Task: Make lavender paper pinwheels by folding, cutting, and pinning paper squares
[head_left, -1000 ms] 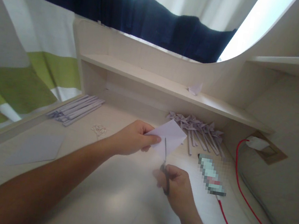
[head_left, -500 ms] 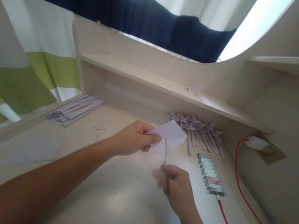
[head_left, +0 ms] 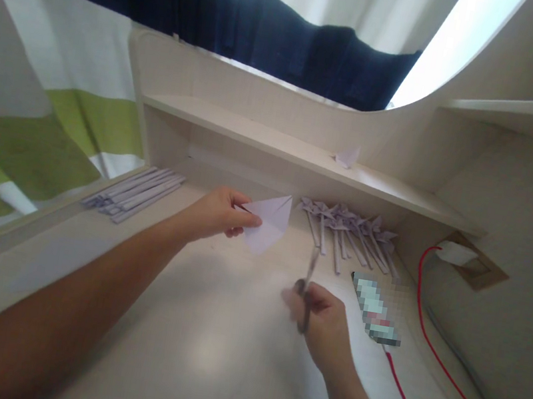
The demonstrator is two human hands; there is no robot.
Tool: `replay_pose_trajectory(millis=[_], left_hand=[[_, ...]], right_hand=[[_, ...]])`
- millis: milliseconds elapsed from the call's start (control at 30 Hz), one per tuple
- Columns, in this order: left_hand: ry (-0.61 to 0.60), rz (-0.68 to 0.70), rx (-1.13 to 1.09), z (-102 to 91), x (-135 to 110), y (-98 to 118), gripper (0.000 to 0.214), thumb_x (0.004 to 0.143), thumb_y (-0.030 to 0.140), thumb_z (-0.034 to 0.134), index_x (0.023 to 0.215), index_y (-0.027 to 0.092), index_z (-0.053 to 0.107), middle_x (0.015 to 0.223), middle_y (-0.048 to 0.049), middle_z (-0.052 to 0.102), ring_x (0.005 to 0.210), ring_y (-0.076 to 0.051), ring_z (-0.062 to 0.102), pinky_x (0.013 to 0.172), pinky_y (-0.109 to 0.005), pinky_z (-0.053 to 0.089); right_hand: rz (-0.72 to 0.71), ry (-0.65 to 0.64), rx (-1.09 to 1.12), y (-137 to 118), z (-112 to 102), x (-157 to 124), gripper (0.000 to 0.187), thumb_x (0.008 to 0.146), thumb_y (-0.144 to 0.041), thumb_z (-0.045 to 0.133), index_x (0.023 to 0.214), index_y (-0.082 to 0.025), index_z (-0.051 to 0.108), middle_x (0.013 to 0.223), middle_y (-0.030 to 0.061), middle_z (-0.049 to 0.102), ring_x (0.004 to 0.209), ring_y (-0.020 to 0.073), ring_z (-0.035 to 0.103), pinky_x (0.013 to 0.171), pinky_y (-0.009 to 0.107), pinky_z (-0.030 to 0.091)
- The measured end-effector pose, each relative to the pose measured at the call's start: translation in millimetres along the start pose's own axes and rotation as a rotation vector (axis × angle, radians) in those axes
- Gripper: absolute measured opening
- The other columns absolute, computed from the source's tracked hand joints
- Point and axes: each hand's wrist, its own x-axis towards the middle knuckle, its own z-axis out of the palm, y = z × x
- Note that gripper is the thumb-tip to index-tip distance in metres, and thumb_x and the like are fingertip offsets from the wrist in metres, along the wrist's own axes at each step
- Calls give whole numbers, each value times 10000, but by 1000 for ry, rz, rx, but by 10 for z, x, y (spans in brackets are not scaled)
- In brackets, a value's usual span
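Observation:
A white square of paper (head_left: 270,222) is pinched at its left edge by my left hand (head_left: 223,214), held up over the desk. A dark slit or crease line runs in from its upper right corner. Closed around the dark handles of a pair of scissors (head_left: 307,290) is my right hand (head_left: 321,319), to the right of the paper and nearer to me. The scissor blades point up and away, blurred, and stand apart from the paper.
Paper pinwheels (head_left: 350,226) on rolled stems lie at the back right, near a phone (head_left: 375,308) with a red cable. Rolled paper sticks (head_left: 133,193) lie at the back left. White paper (head_left: 60,254) rests behind my left forearm. A folded paper piece (head_left: 347,157) sits on the shelf (head_left: 256,135).
The scissors have come out of the paper and moved slightly right. My left hand has carried the paper left and away from them, turning it.

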Motion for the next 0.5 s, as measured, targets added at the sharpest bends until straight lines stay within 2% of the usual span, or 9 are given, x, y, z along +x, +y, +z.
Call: replay_pose_trajectory(millis=[67,100,167,233,300,367,500], left_hand=[[-165,-41,84,45,-14,-4,162,745,313,731,746,153,755,536,11,598,496,-115,521,472,-221,360],[-267,-45,127,84,-27,-1,149,744,303,728,731,157,756,532,9,601,497,-119,530,468,-222,359],[-441,-22,178,171,-55,6,146,744,297,734,685,164,742,524,8,605,503,-121,541,471,-219,366],[-532,-3,166,249,-74,3,154,743,298,744,663,168,726,530,12,612,511,-118,550,478,-211,380],[-578,-6,118,307,-77,-16,146,743,300,751,690,166,733,567,7,639,524,-119,571,485,-205,407],[-580,-8,64,352,-68,-49,152,749,307,752,724,157,742,596,-3,658,529,-123,588,484,-204,433],[-430,-33,-59,446,-56,-95,244,788,386,734,832,147,760,693,-35,706,592,-143,639,499,-210,493]], right_hand=[[-67,190,58,16,-38,37,339,733,-445,860,907,-178,743,788,18,672,683,154,564,626,274,436],[-87,233,64,22,-49,51,375,722,-434,874,975,-184,754,858,34,703,737,171,600,666,284,465],[-98,220,71,32,-50,66,387,702,-409,892,991,-184,765,892,46,725,776,188,626,695,296,490],[-75,125,106,37,-31,64,332,682,-379,899,909,-173,769,842,43,731,747,187,624,678,296,496],[-28,37,161,40,-7,50,283,669,-363,892,825,-163,766,763,32,719,678,174,600,631,289,486],[14,12,191,45,6,35,255,670,-367,876,739,-157,750,651,7,667,587,148,541,563,276,450],[0,129,159,81,-17,31,296,704,-395,855,643,-157,692,554,-19,574,520,122,447,496,265,371]])
